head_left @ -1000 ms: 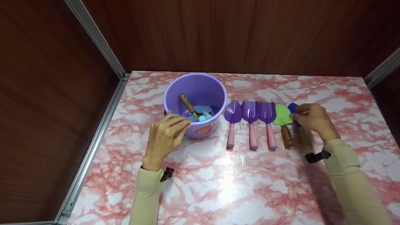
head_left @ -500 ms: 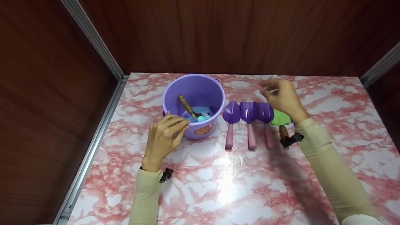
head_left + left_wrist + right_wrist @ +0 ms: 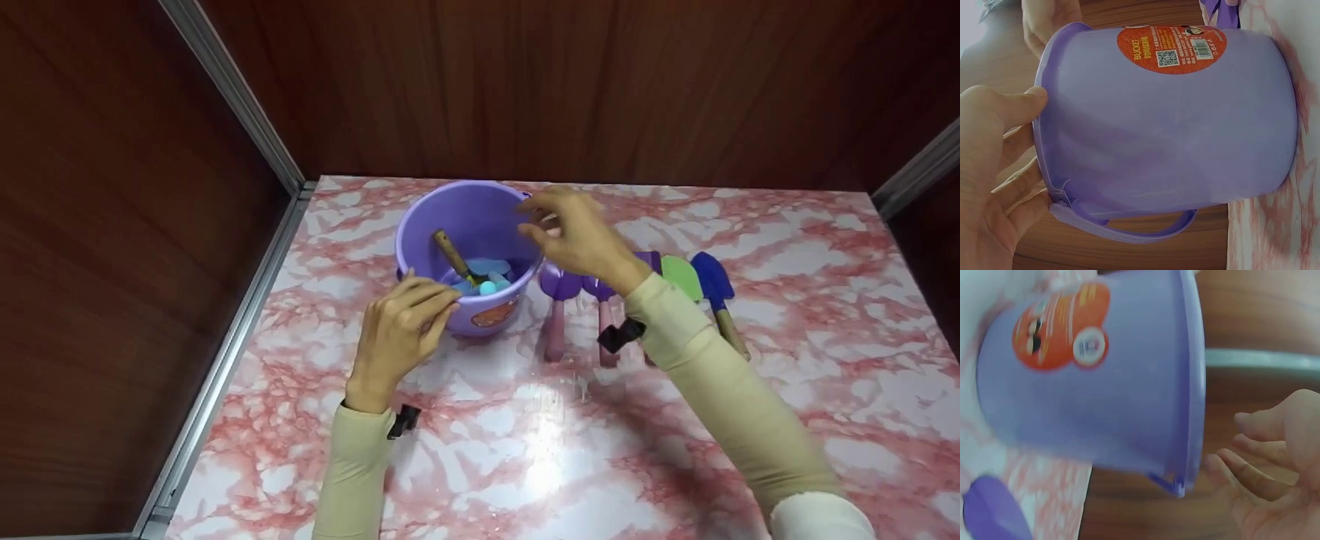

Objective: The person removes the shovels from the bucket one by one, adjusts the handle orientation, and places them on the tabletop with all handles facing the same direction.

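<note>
The head camera looked forward and down from up high, far enough back to fit in the left hand [image 3: 401, 326], the right hand [image 3: 581, 232] and lots of the table [image 3: 465, 472]. It saw down into the bucket [image 3: 472, 221]. The left wrist camera was close up and faced the bucket's outside. Its view was tipped sideways, with the table on the right. The right wrist camera was close too, tipped the other way, with the table on the left. All three views shared the bucket and its orange sticker [image 3: 495, 313]. The left wrist view also caught the right hand's fingers [image 3: 1036, 34].
</note>
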The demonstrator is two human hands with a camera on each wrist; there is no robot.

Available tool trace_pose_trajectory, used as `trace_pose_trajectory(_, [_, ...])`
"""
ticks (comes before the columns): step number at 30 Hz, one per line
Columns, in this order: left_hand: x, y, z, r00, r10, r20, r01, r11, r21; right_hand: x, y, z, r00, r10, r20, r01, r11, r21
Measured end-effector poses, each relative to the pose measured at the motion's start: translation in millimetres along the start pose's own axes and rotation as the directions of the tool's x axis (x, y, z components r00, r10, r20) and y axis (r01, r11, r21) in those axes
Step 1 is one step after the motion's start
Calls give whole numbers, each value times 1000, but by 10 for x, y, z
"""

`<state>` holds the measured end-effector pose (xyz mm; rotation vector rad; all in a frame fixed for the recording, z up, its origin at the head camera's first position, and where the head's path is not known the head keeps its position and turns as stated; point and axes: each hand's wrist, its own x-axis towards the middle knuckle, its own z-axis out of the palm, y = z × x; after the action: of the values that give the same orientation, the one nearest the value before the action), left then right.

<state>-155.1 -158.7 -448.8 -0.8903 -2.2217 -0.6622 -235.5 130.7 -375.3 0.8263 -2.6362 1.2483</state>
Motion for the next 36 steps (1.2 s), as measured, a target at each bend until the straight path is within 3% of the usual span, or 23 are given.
trace_pose_trajectory(5, [-6,0,8,1000,2,-7,-2,1000,5,120,-121,216,989,45,141,-39,998,-43])
trace_pose_trajectory(8, [-6,-3,14,1000,7,-12,-7,1000,7,176,-151,315,970,68,232,-40,992,-124])
trace_pose_trajectory(10, [-5,-5,16,1000,7,-13,-7,1000,8,215,-174,377,947,90,309,-26,979,-204])
trace_pose_trajectory(13, [-7,-13,12,1000,5,-14,-5,1000,12,285,-212,461,889,165,427,-20,946,-322])
trace_pose_trajectory(16, [-15,-17,13,1000,6,-17,-5,1000,16,372,-217,541,835,237,497,-26,919,-394])
trace_pose_trajectory(24, [-27,-7,0,1000,-9,-12,10,1000,21,574,-183,658,725,401,560,-133,879,-458])
trace_pose_trajectory(26, [-21,-6,-1,1000,-14,-11,14,1000,19,617,-177,684,710,436,553,-163,866,-473])
trace_pose_trajectory(27, [-19,-7,0,1000,-15,-11,15,1000,18,658,-67,721,707,438,555,-174,869,-464])
trace_pose_trajectory(30, [-10,-6,2,1000,-15,-11,16,1000,17,721,26,797,693,491,528,-213,839,-501])
trace_pose_trajectory(33, [-1,1,4,1000,-19,-8,19,1000,15,746,47,824,667,544,509,-250,807,-535])
trace_pose_trajectory(34, [1,3,3,1000,-20,-6,21,1000,15,729,-55,805,656,571,495,-263,787,-559])
trace_pose_trajectory(36, [5,7,6,1000,-22,-2,22,1000,15,738,-37,811,648,586,486,-276,776,-567])
